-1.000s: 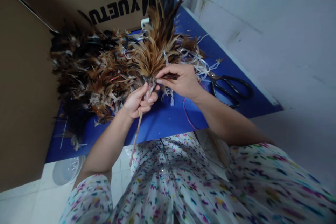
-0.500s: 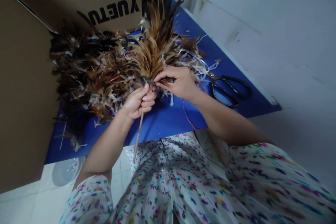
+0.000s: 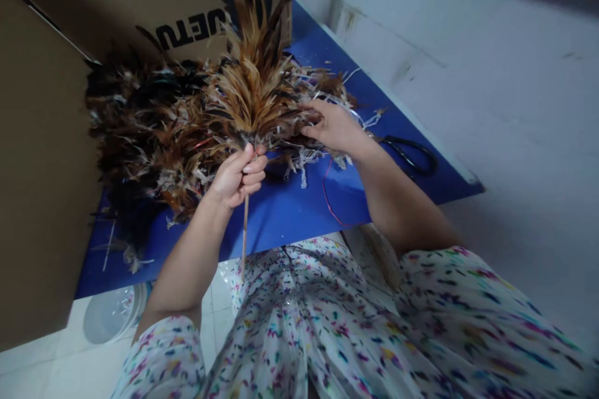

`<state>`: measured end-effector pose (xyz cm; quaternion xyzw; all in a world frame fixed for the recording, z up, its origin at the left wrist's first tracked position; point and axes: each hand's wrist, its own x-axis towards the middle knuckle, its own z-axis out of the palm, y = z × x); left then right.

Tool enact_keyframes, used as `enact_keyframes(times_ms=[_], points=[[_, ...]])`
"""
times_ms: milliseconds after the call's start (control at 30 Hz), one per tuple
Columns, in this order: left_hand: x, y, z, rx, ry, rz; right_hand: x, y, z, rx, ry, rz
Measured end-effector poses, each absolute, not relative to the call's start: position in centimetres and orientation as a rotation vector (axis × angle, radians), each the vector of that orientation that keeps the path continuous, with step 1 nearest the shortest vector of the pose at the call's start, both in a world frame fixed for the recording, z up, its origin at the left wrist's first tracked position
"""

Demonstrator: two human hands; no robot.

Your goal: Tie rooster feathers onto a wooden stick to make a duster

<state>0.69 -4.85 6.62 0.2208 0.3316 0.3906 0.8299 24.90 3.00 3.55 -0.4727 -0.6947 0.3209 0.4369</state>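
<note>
Feather bundle (image 3: 253,87), seemingly light, soft, crushable, best held by its stick (image 3: 246,218), is standing over mid-desk (image 3: 281,215) in the left hand's (image 3: 238,177) closed grip, right hand (image 3: 334,124) curving half-open farther right, contents unclear

Blue table (image 3: 262,224), stained pale wall (image 3: 444,106) (brownish marks near the table), light tiled floor (image 3: 42,368), dim light
</note>
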Motion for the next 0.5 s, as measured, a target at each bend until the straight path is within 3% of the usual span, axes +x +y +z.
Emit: enact_keyframes(times_ms=[267,500], points=[[1.0,-4.9,7.1,0.528,0.739,0.867,27.6,0.8,9.0,-1.471,-1.955,0.075],[1.3,-5.0,7.2,0.582,0.761,0.874,26.9,-7.1,6.6,-1.764,-2.446,0.311]])
